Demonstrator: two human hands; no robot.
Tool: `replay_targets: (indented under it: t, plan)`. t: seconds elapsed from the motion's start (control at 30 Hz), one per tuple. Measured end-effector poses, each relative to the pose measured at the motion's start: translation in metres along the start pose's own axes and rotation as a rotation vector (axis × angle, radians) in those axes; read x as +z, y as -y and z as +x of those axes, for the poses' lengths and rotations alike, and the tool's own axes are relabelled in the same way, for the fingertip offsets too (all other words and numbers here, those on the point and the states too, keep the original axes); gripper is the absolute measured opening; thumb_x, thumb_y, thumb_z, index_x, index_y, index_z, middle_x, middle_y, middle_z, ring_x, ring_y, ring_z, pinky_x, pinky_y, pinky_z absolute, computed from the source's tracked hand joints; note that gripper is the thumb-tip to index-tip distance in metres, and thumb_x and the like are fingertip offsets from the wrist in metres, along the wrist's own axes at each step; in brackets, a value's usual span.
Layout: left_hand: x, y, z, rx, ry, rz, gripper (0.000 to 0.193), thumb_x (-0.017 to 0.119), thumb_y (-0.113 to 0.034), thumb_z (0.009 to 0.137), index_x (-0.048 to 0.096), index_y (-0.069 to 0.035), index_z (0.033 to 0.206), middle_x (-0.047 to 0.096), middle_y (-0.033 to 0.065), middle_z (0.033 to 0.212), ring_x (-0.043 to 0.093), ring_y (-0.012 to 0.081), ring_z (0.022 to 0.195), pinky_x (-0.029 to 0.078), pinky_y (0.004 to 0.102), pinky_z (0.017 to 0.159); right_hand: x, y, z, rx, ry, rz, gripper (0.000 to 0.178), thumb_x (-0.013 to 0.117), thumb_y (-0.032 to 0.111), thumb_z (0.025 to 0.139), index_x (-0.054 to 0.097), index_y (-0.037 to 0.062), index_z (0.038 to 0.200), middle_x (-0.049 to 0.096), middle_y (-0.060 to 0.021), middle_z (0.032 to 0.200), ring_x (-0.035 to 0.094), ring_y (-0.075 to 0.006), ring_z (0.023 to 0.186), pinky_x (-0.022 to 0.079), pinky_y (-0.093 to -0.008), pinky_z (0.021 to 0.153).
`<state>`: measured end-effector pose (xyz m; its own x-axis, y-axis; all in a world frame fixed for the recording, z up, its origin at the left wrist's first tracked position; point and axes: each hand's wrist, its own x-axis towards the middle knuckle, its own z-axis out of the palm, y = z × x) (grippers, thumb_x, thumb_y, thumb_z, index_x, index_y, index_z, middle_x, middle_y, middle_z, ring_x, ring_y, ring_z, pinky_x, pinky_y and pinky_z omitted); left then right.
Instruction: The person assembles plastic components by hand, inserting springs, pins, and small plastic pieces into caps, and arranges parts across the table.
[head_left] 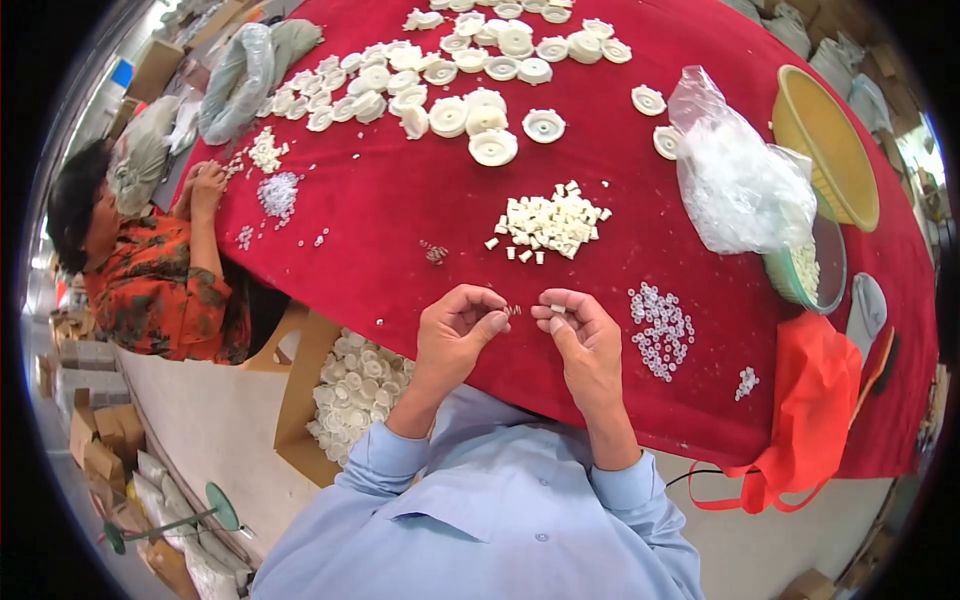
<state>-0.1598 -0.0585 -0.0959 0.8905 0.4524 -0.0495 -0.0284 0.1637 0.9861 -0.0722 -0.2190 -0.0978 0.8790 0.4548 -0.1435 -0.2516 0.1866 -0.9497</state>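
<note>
Over the near edge of the red cloth, my left hand [457, 330] pinches a small metal spring [513, 310] between thumb and fingers. Close beside it, my right hand [580, 335] holds a small cream plastic piece [558, 309] at its fingertips. A gap separates the two hands. Ahead of them lies a heap of cream plastic pieces [550, 222] of similar look. Several loose springs [434, 253] rest to the left of that heap. Right of my right hand is a spread of small clear rings [660, 332].
Round white plastic discs [495, 147] cover the far side. A clear plastic bag [735, 190], yellow basket [825, 150], green bowl [832, 265] and red bag [815, 410] stand at right. A cardboard box [300, 400] of white discs sits below left. Another person [165, 270] works at far left.
</note>
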Motion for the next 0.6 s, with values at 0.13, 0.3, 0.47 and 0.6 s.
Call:
replay_targets:
  t: [0.13, 0.3, 0.47, 0.6]
  plan:
    - [0.008, 0.003, -0.003, 0.029, 0.035, -0.02, 0.016, 0.07, 0.006, 0.095, 0.067, 0.003, 0.11, 0.069, 0.0056, 0.102, 0.068, 0.0114, 0.093, 0.057, 0.0251, 0.084, -0.004, 0.012, -0.011, 0.042, 0.072, -0.019, 0.023, 0.052, -0.004, 0.104, 0.061, -0.0078, 0.126, 0.071, -0.0151, 0.113, 0.074, -0.0203, 0.101, 0.06, -0.0292, 0.087]
    - [0.014, -0.004, -0.01, 0.062, 0.052, 0.014, 0.018, 0.07, 0.009, 0.093, 0.068, 0.003, 0.109, 0.068, 0.0063, 0.105, 0.067, 0.0117, 0.097, 0.057, 0.0258, 0.085, -0.001, 0.014, -0.017, -0.059, 0.075, -0.168, 0.016, 0.057, 0.001, 0.105, 0.065, -0.0063, 0.117, 0.075, -0.0149, 0.102, 0.076, -0.0175, 0.09, 0.061, -0.0272, 0.074]
    - [0.017, -0.009, -0.015, 0.116, 0.053, 0.11, 0.019, 0.073, 0.01, 0.091, 0.069, 0.002, 0.107, 0.069, 0.0068, 0.104, 0.067, 0.0121, 0.096, 0.056, 0.0257, 0.085, -0.003, 0.011, -0.018, -0.195, 0.082, -0.277, 0.013, 0.061, 0.001, 0.103, 0.068, -0.0045, 0.112, 0.073, -0.0098, 0.093, 0.072, -0.0131, 0.078, 0.058, -0.0246, 0.067]
    - [0.015, -0.009, -0.017, 0.143, 0.058, 0.162, 0.019, 0.073, 0.01, 0.09, 0.07, 0.002, 0.107, 0.069, 0.0065, 0.104, 0.067, 0.0123, 0.096, 0.056, 0.0254, 0.084, -0.002, 0.013, -0.018, -0.298, 0.076, -0.299, 0.011, 0.063, -0.001, 0.102, 0.07, -0.0031, 0.109, 0.069, -0.0062, 0.093, 0.068, -0.0109, 0.074, 0.056, -0.0231, 0.066]
